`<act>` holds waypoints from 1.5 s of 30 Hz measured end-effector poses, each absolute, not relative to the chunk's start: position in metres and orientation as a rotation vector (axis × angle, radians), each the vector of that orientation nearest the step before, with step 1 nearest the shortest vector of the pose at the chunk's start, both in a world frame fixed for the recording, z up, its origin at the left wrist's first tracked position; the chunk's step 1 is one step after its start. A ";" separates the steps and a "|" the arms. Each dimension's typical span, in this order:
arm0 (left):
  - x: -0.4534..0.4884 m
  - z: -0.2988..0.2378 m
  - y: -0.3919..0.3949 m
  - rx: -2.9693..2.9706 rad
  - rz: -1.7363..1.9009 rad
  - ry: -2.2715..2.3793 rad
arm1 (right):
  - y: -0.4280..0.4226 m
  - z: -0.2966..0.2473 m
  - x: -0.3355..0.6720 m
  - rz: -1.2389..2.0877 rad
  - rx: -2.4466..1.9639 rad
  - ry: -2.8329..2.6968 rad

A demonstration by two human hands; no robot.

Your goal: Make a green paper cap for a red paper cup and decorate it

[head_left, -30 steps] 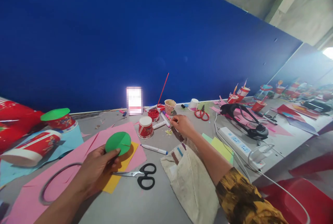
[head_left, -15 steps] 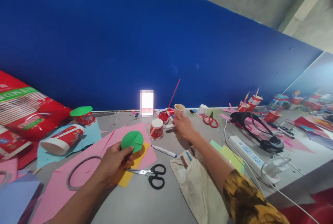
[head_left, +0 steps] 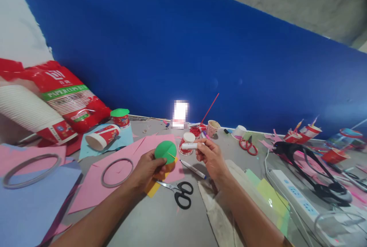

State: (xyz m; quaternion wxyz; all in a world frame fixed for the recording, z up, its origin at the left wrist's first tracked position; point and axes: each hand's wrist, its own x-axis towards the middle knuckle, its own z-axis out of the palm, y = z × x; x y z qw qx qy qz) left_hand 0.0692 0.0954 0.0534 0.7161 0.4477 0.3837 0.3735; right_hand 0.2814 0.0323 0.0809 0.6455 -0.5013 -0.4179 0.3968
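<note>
A: What do we hold?

B: Our left hand (head_left: 147, 168) pinches the green paper disc (head_left: 165, 151) over the pink sheet (head_left: 149, 143). Our right hand (head_left: 210, 156) grips a white marker (head_left: 189, 146) just beside the disc.

A: And the containers?

B: A thin red stick (head_left: 210, 105) leans out of the low red pot (head_left: 195, 130). Two far red cups (head_left: 292, 137) each hold a pencil. What the patterned cup (head_left: 213, 127) holds, we cannot tell.

A: Our counts?

B: We count black scissors (head_left: 180, 194), red scissors (head_left: 247, 144) and two grey rings (head_left: 117, 172).
</note>
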 end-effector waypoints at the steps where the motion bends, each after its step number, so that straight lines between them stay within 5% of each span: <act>1: 0.070 0.055 0.094 0.992 0.833 0.843 | 0.033 0.074 0.279 0.899 -1.149 -0.924; 24: 0.077 0.046 0.087 0.903 0.795 0.858 | 0.005 0.059 0.249 -0.033 -1.226 -1.742; 45: 0.083 0.054 0.071 0.839 0.744 0.699 | 0.007 0.050 0.248 -0.338 -1.309 -1.977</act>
